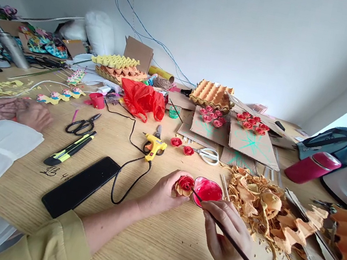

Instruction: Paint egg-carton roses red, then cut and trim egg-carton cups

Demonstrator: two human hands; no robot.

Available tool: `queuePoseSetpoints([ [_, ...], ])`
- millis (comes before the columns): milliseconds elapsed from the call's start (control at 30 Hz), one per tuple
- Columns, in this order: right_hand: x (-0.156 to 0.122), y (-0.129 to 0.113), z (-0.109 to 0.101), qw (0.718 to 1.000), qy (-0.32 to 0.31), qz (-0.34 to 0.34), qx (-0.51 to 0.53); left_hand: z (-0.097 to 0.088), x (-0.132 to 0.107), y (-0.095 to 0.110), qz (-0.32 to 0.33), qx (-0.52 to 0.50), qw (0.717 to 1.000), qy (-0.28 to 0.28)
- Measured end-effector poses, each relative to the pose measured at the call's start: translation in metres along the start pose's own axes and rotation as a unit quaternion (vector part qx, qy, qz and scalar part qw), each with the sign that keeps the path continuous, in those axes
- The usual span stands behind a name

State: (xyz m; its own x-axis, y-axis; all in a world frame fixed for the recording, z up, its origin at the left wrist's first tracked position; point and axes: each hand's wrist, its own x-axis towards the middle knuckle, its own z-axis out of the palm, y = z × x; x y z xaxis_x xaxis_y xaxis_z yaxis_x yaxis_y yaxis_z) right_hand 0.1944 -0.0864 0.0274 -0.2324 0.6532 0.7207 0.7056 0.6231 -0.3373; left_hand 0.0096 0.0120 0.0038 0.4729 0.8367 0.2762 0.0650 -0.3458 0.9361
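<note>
My left hand (165,194) grips a paper rose (184,185) by its side; its centre is painted red and the outer petals are still bare tan egg-carton pulp. In my right hand (229,237) is a long dark paintbrush (240,250), its tip touching the rose's right side. Just right of the rose sits a small bowl of red paint (208,191), partly behind my right fingers. Two red roses, one a finished-looking rose (176,142) and another rose (188,150), lie beyond, beside white-handled scissors (209,155).
A yellow glue gun (154,147) with a looping cord, a black phone (80,185) and a cutter knife (70,148) lie left. Torn carton scraps (257,202) pile up right. Cardboard sheets (251,145) carry several red roses. A co-worker's hands (29,114) are at far left.
</note>
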Motion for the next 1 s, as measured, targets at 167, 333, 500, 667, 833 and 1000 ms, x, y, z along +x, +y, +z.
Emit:
queuePoseSetpoints([
  [167, 0.0005, -0.0005, -0.0025, 0.999, 0.027, -0.016, -0.013, -0.0001, 0.0001, 0.0003, -0.003, 0.007, 1.000, 0.007],
  [333, -0.0004, -0.0014, -0.0027, 0.999, 0.035, -0.021, 0.004, -0.0004, 0.0008, 0.0009, -0.005, 0.001, 1.000, 0.009],
  [500, -0.0021, 0.0006, 0.0014, 1.000, 0.009, -0.015, 0.008, -0.0001, 0.0014, -0.0010, -0.004, -0.002, 1.000, 0.010],
  [667, 0.0017, -0.0016, -0.0049, 0.999, 0.038, -0.021, -0.003, 0.0000, 0.0011, -0.0010, -0.012, 0.001, 1.000, 0.016],
  [833, 0.0033, -0.0022, -0.0035, 1.000, 0.020, -0.017, 0.004, 0.0000, 0.0011, -0.0024, -0.015, -0.013, 1.000, 0.019],
  [1000, 0.0043, -0.0022, -0.0044, 0.999, 0.038, -0.006, -0.008, -0.0004, 0.0023, -0.0067, -0.021, -0.017, 0.999, 0.027],
])
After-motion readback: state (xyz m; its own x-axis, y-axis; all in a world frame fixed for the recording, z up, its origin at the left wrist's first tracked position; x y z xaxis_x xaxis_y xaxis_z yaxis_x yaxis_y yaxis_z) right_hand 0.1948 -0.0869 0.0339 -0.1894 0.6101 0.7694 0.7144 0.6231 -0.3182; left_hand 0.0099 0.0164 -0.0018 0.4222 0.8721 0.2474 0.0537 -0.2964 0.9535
